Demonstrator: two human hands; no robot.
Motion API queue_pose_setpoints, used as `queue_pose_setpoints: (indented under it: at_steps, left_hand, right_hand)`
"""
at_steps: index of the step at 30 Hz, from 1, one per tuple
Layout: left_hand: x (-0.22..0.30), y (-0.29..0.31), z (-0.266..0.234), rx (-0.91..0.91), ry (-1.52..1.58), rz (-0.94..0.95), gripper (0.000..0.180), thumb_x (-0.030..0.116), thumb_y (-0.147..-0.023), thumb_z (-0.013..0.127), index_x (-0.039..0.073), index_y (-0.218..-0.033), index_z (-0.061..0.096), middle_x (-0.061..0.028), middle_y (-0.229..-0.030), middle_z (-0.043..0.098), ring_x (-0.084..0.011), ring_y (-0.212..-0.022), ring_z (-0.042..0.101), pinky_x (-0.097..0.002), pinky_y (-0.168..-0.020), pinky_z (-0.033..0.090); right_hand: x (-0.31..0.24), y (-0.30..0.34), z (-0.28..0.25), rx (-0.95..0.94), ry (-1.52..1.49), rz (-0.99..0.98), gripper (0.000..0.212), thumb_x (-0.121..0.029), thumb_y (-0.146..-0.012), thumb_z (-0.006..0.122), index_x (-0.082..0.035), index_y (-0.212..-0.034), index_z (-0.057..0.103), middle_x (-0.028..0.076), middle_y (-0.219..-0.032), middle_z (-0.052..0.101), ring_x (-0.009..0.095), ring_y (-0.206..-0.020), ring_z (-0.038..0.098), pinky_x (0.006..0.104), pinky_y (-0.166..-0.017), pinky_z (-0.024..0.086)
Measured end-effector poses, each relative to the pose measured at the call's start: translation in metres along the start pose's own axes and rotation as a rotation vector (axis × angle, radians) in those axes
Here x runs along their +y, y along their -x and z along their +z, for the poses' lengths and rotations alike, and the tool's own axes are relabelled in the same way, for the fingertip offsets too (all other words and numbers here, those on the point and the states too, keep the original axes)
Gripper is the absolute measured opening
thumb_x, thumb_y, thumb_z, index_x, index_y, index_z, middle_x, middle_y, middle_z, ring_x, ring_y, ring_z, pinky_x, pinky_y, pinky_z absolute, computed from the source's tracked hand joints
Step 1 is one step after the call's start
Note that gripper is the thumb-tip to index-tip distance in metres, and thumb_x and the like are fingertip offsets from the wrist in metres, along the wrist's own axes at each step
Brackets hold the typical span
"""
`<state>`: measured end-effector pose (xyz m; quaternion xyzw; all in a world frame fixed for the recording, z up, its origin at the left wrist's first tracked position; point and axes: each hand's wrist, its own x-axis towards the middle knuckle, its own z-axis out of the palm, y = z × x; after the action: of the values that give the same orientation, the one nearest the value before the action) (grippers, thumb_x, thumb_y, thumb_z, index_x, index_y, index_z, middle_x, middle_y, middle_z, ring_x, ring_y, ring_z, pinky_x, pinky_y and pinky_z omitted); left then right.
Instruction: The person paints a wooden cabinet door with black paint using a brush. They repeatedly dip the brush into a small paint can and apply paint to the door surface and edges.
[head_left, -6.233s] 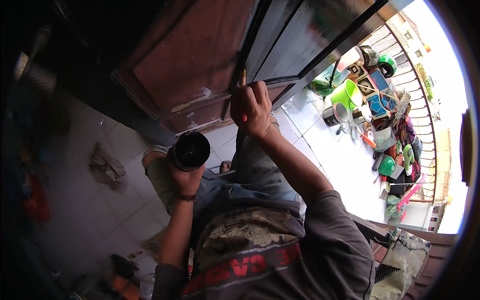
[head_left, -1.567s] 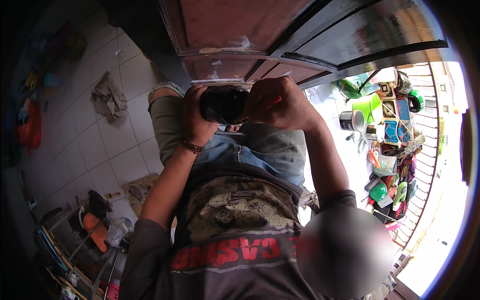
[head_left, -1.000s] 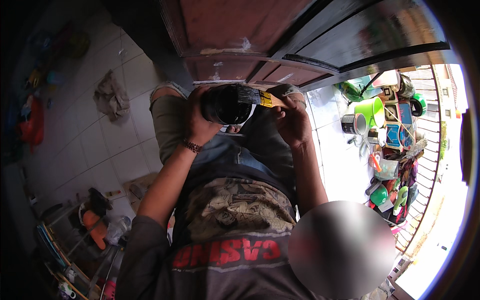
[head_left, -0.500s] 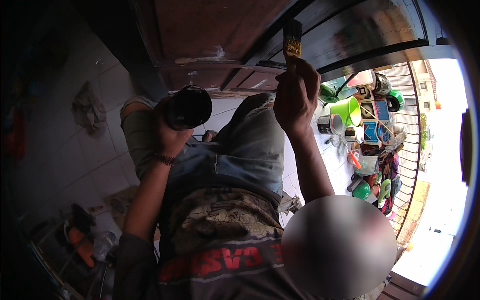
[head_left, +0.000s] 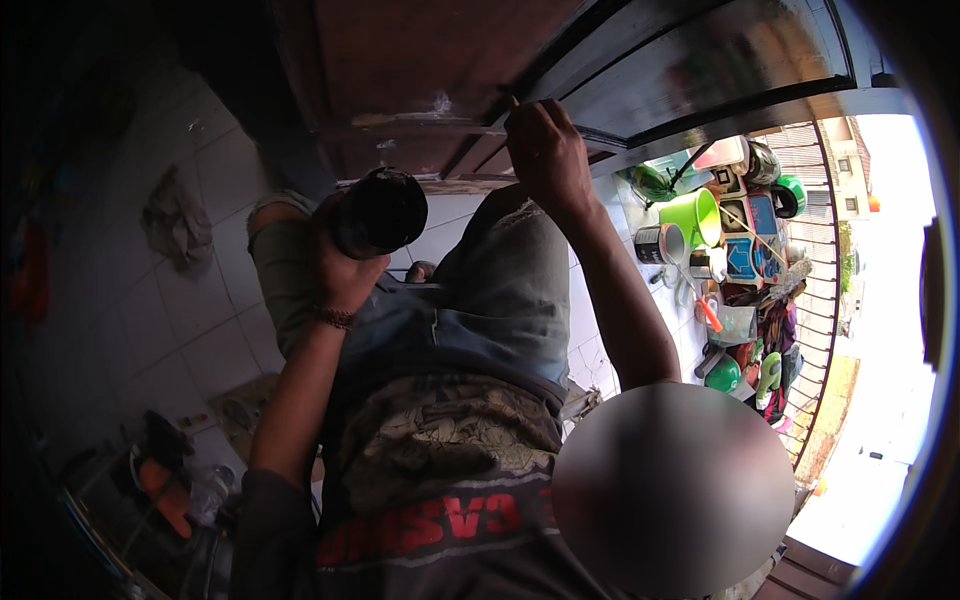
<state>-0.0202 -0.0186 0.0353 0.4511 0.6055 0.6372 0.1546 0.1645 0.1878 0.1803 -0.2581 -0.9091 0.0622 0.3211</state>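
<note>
My left hand (head_left: 345,268) is wrapped round a black-coated paint can (head_left: 382,212) above my left thigh. The can's dark mouth shows, but how much is inside I cannot tell. In my closed right hand (head_left: 552,165) is a paintbrush (head_left: 515,101), most of it hidden by the fingers. Its tip is by the border between a dull brown door panel (head_left: 430,60) and the glossy dark panelling (head_left: 740,60) to the right. Whether the bristles touch the wood is hard to see in the shade. Pale marks spot the lower part of the brown panel.
A crumpled rag (head_left: 178,222) lies on the tiled floor at left. To my right are a lime green bucket (head_left: 692,220), a metal can (head_left: 658,245), helmets and boxes beside a railing (head_left: 830,300). Tools with an orange part (head_left: 165,495) lie lower left.
My right hand has moved left with the paintbrush, from the dark panelling to the edge of the brown panel. The bristles, plain before, are now mostly hidden. My left hand and the can have hardly moved.
</note>
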Motion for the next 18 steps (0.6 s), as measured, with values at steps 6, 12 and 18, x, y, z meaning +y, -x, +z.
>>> queue_pose_setpoints:
  at_steps: [6, 12, 18]
  left_hand:
    - [-0.005, 0.0, 0.002, 0.015, 0.055, -0.005, 0.077, 0.004, -0.066, 0.083, 0.003, -0.135, 0.048, -0.0125, -0.129, 0.055, -0.026, -0.121, 0.055, -0.0381, -0.106, 0.042]
    - [-0.006, 0.001, 0.002, 0.012, 0.07, -0.036, 0.078, 0.005, -0.066, 0.084, 0.002, -0.135, 0.048, -0.0129, -0.128, 0.055, -0.0264, -0.122, 0.055, -0.0384, -0.106, 0.042]
    - [-0.002, 0.002, -0.002, 0.024, 0.066, -0.051, 0.078, 0.005, -0.065, 0.085, 0.002, -0.134, 0.048, -0.0134, -0.128, 0.056, -0.0269, -0.121, 0.056, -0.0385, -0.106, 0.042]
  right_hand:
    - [-0.024, -0.028, -0.061, 0.352, 0.166, -0.124, 0.026, 0.007, -0.075, 0.065, -0.006, -0.097, 0.066, 0.015, -0.106, 0.062, 0.032, -0.091, 0.064, 0.0424, -0.073, 0.054]
    - [0.012, 0.009, 0.015, 0.211, 0.441, -0.098, 0.019, 0.003, -0.075, 0.064, -0.002, -0.094, 0.065, 0.017, -0.119, 0.055, 0.035, -0.099, 0.054, 0.0444, -0.085, 0.049]
    - [0.019, 0.055, 0.073, -0.074, 0.186, 0.043, 0.016, 0.002, -0.074, 0.064, -0.007, -0.088, 0.065, 0.015, -0.115, 0.055, 0.035, -0.099, 0.057, 0.0439, -0.08, 0.053]
